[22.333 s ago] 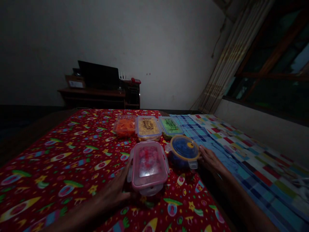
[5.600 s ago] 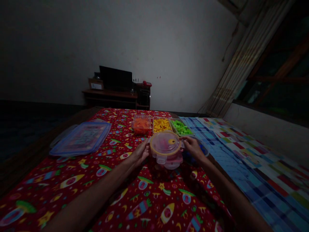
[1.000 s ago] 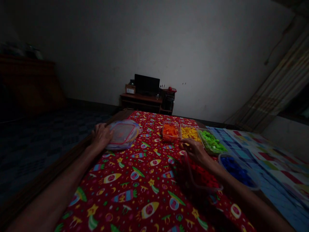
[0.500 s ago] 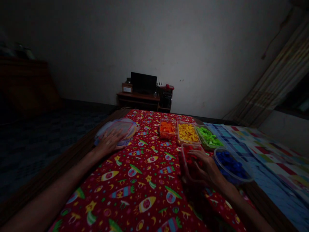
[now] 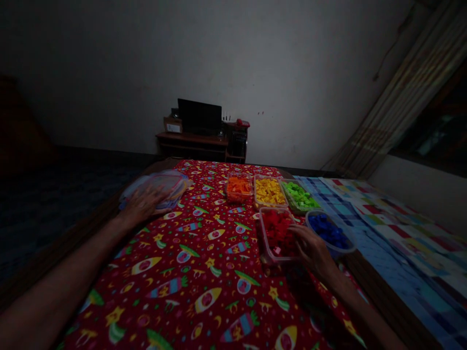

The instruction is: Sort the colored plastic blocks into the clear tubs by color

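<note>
My left hand (image 5: 143,201) lies flat, fingers spread, on a stack of clear zip bags (image 5: 171,182) with coloured edges at the left side of the table. My right hand (image 5: 314,250) is at the right rim of a clear plastic box (image 5: 265,238) of small red pieces (image 5: 277,226). Its fingers are curled together over that rim; whatever they hold is hidden in the dim light. Just right of this hand stands a round tub of blue pieces (image 5: 328,231).
Behind the red box stand boxes of orange pieces (image 5: 239,187), yellow pieces (image 5: 269,190) and green pieces (image 5: 299,194). A red rocket-print cloth (image 5: 204,253) covers the table. A bed with a checked cover (image 5: 383,253) adjoins at right. A monitor (image 5: 200,116) stands on a far desk.
My right hand has drawn back from over the red pieces to the box's right rim. My left hand stays on the bags. The whole view has swung somewhat to the right.
</note>
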Demonstrator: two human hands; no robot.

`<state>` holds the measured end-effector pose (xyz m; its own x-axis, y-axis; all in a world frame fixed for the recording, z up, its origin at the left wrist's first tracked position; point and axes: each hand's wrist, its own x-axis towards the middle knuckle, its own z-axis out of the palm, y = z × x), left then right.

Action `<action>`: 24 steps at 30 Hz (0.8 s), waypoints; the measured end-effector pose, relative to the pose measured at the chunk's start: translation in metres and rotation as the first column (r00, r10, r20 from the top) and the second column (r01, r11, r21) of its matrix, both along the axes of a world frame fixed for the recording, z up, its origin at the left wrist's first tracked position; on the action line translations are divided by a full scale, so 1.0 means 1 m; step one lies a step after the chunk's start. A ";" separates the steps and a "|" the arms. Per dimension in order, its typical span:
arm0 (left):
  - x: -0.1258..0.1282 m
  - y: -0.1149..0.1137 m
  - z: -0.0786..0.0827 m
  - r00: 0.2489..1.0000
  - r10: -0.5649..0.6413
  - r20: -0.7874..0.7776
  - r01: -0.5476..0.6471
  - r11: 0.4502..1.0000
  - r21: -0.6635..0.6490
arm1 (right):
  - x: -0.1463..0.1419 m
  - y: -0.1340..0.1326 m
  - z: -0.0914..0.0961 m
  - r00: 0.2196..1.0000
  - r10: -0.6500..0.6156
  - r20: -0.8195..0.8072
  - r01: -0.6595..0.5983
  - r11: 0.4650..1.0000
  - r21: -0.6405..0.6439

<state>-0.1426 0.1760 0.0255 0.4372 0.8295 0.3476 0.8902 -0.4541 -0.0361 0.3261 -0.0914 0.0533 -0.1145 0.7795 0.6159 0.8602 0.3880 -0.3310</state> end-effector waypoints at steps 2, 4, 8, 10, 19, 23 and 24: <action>0.009 -0.010 0.008 0.996 0.013 -0.091 -0.012 1.000 0.008 | 0.005 -0.004 -0.005 0.999 -0.040 0.016 0.040 0.999 0.022; 0.022 -0.025 0.017 0.997 -0.030 -0.074 0.034 0.998 0.047 | 0.008 -0.007 -0.010 0.997 -0.071 0.036 0.069 0.997 0.045; 0.061 -0.051 0.021 0.969 -0.246 0.033 0.245 0.969 0.035 | 0.009 -0.009 -0.018 0.993 -0.106 0.052 0.102 0.992 0.071; 0.082 -0.060 0.014 0.935 -0.339 0.107 0.340 0.940 0.014 | 0.007 -0.010 -0.018 0.993 -0.110 0.052 0.106 0.991 0.076; 0.168 -0.119 -0.024 0.776 -0.492 0.395 0.588 0.790 -0.173 | 0.061 0.002 0.023 0.949 -0.309 0.062 0.298 0.944 0.144; 0.206 -0.112 -0.006 0.701 -0.354 0.619 0.599 0.764 -0.241 | 0.115 0.046 0.061 0.814 -0.560 0.156 0.577 0.810 -0.103; 0.217 -0.105 0.000 0.666 -0.282 0.691 0.593 0.762 -0.261 | 0.126 0.058 0.066 0.778 -0.581 0.239 0.625 0.752 -0.209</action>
<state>0.0747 0.0709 0.0260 0.6253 0.7117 0.3201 0.3403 -0.6177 0.7090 0.4525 -0.0332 0.1193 0.3623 0.8448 0.3937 0.9313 -0.3113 -0.1891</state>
